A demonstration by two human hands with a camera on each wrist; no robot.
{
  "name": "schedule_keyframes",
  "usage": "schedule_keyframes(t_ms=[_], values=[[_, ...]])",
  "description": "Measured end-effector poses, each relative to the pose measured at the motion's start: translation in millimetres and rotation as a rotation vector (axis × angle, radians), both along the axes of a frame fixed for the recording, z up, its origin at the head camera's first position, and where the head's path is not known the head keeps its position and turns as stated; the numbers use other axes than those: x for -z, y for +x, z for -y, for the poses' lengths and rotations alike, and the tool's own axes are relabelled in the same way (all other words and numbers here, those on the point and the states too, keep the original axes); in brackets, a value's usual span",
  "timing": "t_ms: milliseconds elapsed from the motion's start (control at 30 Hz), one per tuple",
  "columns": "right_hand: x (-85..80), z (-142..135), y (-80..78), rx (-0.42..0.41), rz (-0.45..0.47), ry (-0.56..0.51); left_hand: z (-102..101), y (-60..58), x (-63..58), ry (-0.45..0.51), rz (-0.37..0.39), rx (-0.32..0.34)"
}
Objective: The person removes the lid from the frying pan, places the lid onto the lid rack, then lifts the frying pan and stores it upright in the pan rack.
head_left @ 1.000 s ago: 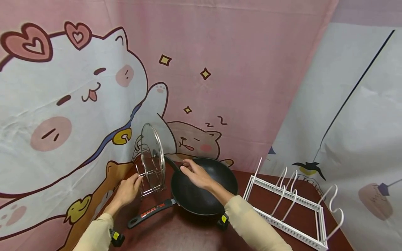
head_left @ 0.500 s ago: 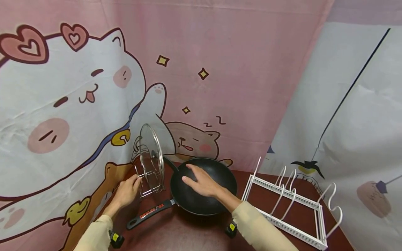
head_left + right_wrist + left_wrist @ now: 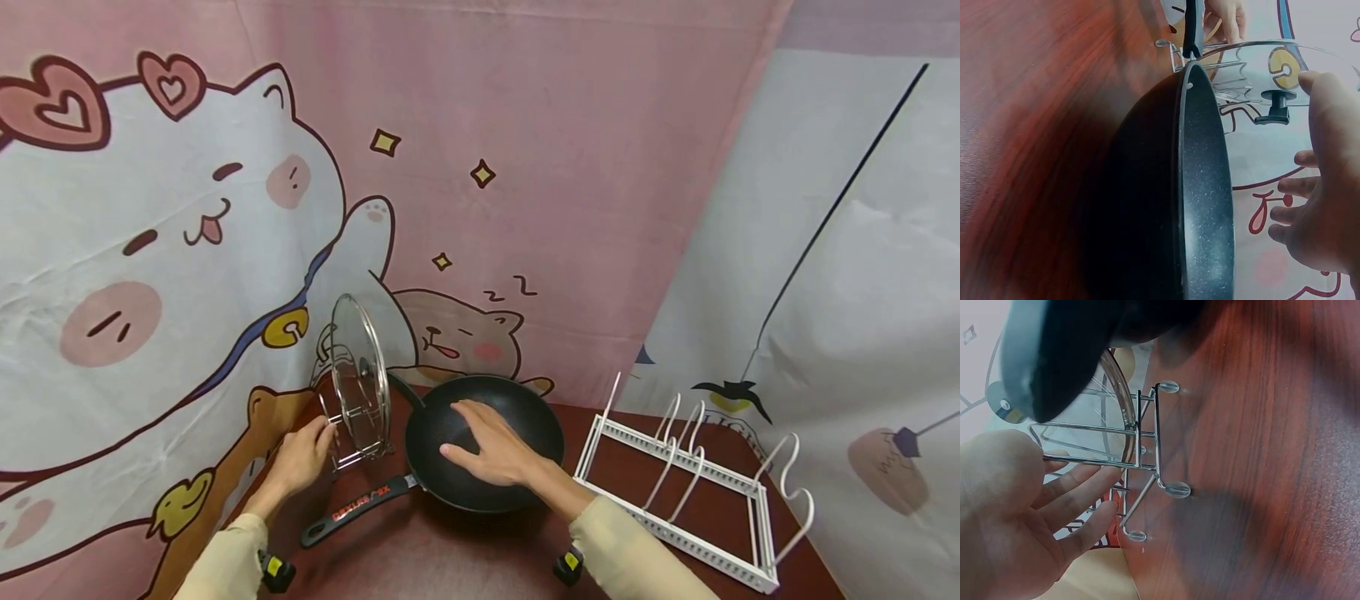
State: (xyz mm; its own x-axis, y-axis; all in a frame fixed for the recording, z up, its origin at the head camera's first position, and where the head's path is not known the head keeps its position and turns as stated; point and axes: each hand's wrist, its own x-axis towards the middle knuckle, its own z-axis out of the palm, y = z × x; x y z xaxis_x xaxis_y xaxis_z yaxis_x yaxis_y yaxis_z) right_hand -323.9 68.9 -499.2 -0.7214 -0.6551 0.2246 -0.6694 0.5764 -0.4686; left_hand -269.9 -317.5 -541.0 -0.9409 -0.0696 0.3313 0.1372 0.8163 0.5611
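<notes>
In the head view, my left hand [image 3: 303,457] holds the near left end of a wire lid rack [image 3: 362,457]. Its fingers reach behind the chrome wires in the left wrist view. A glass pot lid [image 3: 362,367] with a metal rim and black knob [image 3: 1275,106] stands on edge in that rack. To the right lies a black wok [image 3: 480,483], its long handle [image 3: 356,510] pointing toward the front left. Above the wok my right hand [image 3: 491,446] hovers with fingers extended, holding nothing. A second black handle [image 3: 407,390] shows at the wok's back left; what it belongs to is hidden.
A white expandable rack [image 3: 682,492] with upright wire dividers stands on the right of the dark red table [image 3: 442,554]. Cartoon-printed cloth [image 3: 585,208] hangs behind the table and on both sides.
My right hand has drawn back from the wok's left rim toward the right, its thumb spreading from the fingers. The left hand stays at the lid rack, and the head view shifts slightly.
</notes>
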Motion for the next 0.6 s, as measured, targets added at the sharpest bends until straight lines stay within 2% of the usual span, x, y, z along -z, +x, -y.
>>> schedule_keyframes(t_ms=[400,600], values=[[13.8,-23.0,14.2,0.066,-0.036,0.069,0.0,-0.9,1.4,0.017,0.004,0.004],[19.0,-32.8,23.3,0.077,-0.089,0.078,0.4,-0.8,1.4,0.019,0.001,0.000]])
